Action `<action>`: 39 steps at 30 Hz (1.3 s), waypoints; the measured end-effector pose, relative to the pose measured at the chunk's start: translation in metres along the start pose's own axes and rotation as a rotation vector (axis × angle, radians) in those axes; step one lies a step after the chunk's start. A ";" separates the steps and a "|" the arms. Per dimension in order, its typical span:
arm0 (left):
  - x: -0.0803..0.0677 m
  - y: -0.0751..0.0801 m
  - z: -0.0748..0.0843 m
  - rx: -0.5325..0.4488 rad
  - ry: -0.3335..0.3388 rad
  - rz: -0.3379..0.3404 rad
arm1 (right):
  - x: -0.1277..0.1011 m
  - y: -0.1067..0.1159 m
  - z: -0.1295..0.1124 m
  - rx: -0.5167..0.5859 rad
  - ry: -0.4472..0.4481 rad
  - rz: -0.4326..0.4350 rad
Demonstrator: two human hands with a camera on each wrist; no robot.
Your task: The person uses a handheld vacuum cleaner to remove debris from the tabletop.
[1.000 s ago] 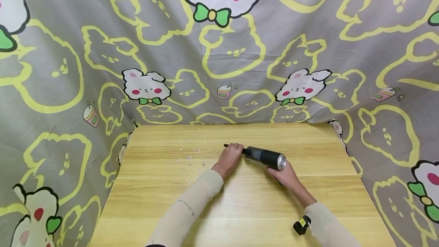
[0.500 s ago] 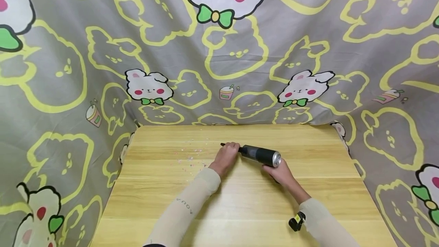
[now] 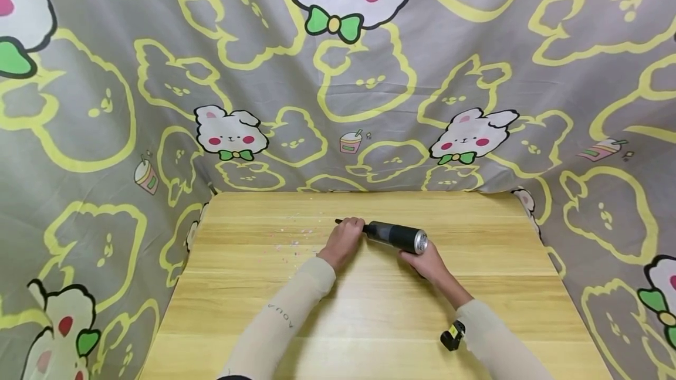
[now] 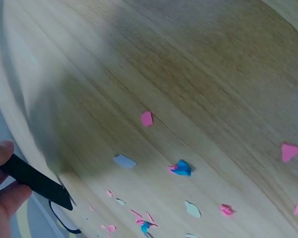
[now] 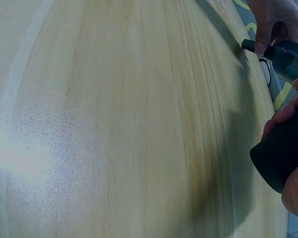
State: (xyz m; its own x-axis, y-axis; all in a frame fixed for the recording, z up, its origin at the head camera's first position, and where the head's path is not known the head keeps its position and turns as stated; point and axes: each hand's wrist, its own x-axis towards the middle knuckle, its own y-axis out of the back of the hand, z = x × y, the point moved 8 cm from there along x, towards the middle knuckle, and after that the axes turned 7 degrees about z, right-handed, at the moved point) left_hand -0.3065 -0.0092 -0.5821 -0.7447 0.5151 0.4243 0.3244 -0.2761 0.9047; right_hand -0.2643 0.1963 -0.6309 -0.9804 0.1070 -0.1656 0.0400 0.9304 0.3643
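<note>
A black handheld vacuum cleaner (image 3: 401,236) with a see-through dust cup (image 3: 378,231) is held over the table, its silver end toward the right. My left hand (image 3: 343,242) pinches the narrow black nozzle (image 4: 37,181) between thumb and fingers in the left wrist view. The right hand (image 3: 425,260) grips the vacuum's black handle (image 5: 280,153), seen large in the right wrist view. Small scraps (image 3: 294,243), mostly pink with some blue and whitish ones, lie scattered left of the nozzle; a pink scrap (image 4: 147,118) shows up close.
The wooden table (image 3: 369,321) is enclosed at the back and sides by a grey patterned curtain (image 3: 296,92). A small black device (image 3: 452,336) sticks out from the right wrist. Glare marks the table surface in the right wrist view.
The vacuum cleaner and both hands have shifted left, bringing the nozzle tip nearer the scraps. Both holds look the same. The head view has turned slightly.
</note>
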 end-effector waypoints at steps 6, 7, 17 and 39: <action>-0.002 -0.001 -0.004 0.010 0.010 -0.014 | 0.002 -0.004 -0.001 0.018 -0.001 -0.007; -0.002 -0.001 -0.005 0.007 0.015 -0.015 | 0.003 -0.004 -0.002 0.019 -0.001 -0.007; -0.002 0.000 -0.011 0.004 0.020 -0.003 | 0.008 -0.010 -0.005 0.011 0.003 -0.011; -0.002 0.000 -0.037 -0.021 0.093 -0.065 | 0.020 -0.031 -0.018 -0.017 0.027 -0.024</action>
State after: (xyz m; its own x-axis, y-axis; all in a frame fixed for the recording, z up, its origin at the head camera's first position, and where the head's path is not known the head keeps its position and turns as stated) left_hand -0.3268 -0.0402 -0.5847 -0.8149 0.4557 0.3582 0.2621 -0.2616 0.9289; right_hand -0.2887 0.1631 -0.6290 -0.9859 0.0747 -0.1498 0.0130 0.9266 0.3759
